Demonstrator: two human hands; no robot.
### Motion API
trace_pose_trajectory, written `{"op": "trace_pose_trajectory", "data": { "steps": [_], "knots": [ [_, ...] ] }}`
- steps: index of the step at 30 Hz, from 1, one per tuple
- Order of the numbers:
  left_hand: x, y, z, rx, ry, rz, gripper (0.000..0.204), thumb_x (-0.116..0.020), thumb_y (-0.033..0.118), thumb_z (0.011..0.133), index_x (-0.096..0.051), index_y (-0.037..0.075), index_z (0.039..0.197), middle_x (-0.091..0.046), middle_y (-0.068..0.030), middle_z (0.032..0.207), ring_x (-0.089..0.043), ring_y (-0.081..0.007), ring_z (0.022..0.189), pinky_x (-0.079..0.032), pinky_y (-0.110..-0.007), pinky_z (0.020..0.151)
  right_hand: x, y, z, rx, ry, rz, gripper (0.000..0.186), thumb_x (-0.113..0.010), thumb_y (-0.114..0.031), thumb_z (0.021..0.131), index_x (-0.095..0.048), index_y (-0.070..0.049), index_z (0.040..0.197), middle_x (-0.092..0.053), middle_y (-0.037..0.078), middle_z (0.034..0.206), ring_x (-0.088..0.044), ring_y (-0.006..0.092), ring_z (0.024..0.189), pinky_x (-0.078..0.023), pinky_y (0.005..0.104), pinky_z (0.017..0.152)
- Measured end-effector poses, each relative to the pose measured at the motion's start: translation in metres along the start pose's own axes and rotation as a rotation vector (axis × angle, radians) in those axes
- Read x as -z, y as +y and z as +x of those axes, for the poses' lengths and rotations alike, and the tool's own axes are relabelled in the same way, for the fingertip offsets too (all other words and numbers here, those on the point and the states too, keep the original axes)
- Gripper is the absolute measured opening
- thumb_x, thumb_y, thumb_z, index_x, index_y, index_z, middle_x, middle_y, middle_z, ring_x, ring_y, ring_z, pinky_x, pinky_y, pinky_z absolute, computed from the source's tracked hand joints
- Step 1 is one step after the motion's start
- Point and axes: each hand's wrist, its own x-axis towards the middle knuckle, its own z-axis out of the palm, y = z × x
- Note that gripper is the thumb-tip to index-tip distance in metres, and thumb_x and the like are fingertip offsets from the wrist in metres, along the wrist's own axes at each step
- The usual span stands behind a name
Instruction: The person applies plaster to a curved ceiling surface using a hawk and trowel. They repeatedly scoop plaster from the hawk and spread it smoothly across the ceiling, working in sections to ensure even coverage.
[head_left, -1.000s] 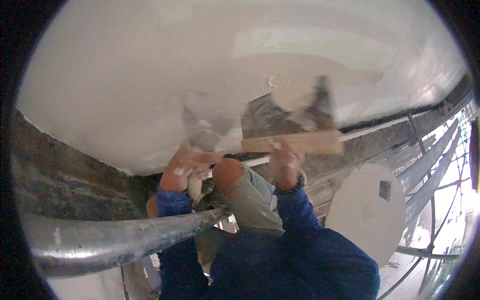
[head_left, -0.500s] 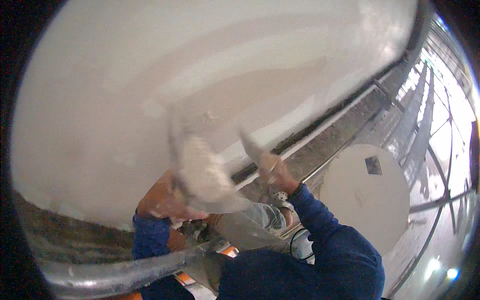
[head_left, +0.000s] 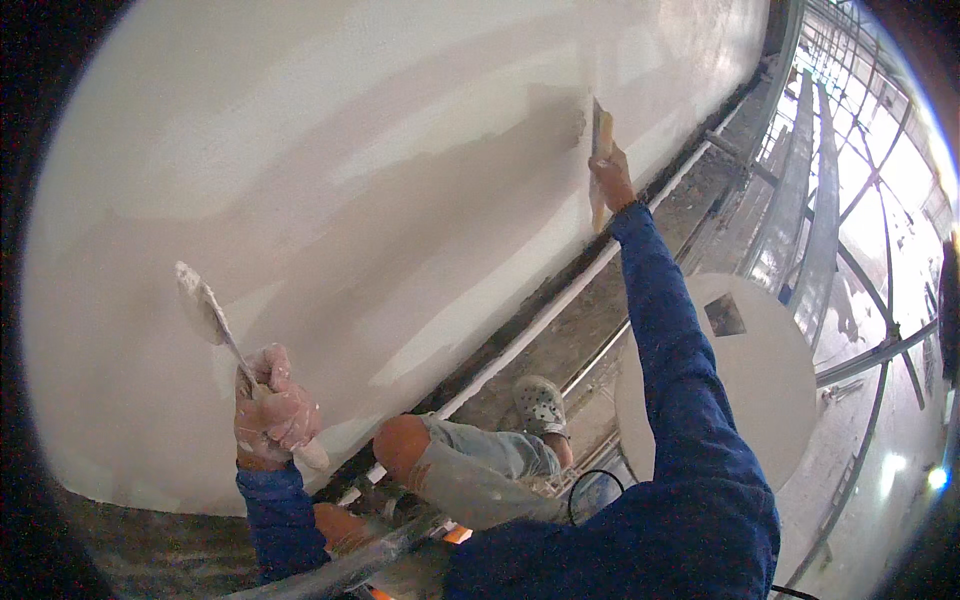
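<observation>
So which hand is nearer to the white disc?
Right. In the picture, the right hand, holding a trowel, is above the disc and to its left; the left hand, holding a spatula, is farther off, well leftward.

Open rm along plastered wall (head_left: 400,230) betw. L hand (head_left: 276,412) w/ putty knife (head_left: 207,308) & R hand (head_left: 613,178) w/ finishing trowel (head_left: 604,132). Wall itself stops any fwd move. Bare knee (head_left: 400,446) blocks the low route betw. hands; clog (head_left: 540,404) sits farther R. Metal pipe (head_left: 345,566) bars the way back nr L sleeve (head_left: 280,520). Round board (head_left: 730,400) by R sleeve (head_left: 680,360), depth unclear; scaffold planks (head_left: 824,200) beyond.
</observation>
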Motion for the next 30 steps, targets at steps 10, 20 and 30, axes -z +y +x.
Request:
{"op": "trace_pose_trajectory", "data": {
  "steps": [10, 20, 30],
  "knots": [
    [0.000, -0.011, 0.000, -0.001, 0.016, -0.031, 0.021, -0.056, -0.001, 0.067, -0.037, 0.007, 0.072, -0.034, 0.0020, 0.037, -0.032, -0.0102, 0.024, -0.026, -0.024, 0.025, -0.075, -0.002, -0.033, 0.288, 0.086, -0.423, 0.037, -0.053, -0.003, 0.061, -0.047, 0.003, 0.098, -0.050, 0.023, 0.088, -0.049, 0.0368, 0.080, -0.040, 0.0397, 0.068],
    [0.014, -0.017, -0.013, 0.001, 0.408, 0.169, 0.029, -0.064, -0.005, 0.059, -0.040, 0.006, 0.069, -0.039, 0.0003, 0.042, -0.037, -0.0111, 0.026, -0.031, -0.025, 0.026, -0.088, -0.058, -0.098, 0.221, -0.097, -0.570, 0.060, -0.046, -0.001, 0.065, -0.027, 0.003, 0.122, -0.051, 0.023, 0.093, -0.051, 0.0362, 0.078, -0.042, 0.0405, 0.064],
    [0.040, -0.017, -0.010, -0.065, -0.029, 0.150, 0.027, -0.054, 0.004, 0.072, -0.037, 0.006, 0.093, -0.036, 0.0004, 0.040, -0.033, -0.0126, 0.024, -0.030, -0.027, 0.025, -0.059, 0.010, 0.022, 0.111, 0.124, -0.454, 0.051, -0.055, -0.004, 0.064, -0.039, 0.004, 0.111, -0.050, 0.019, 0.094, -0.048, 0.0326, 0.087, -0.040, 0.0365, 0.074]
  ]
}}
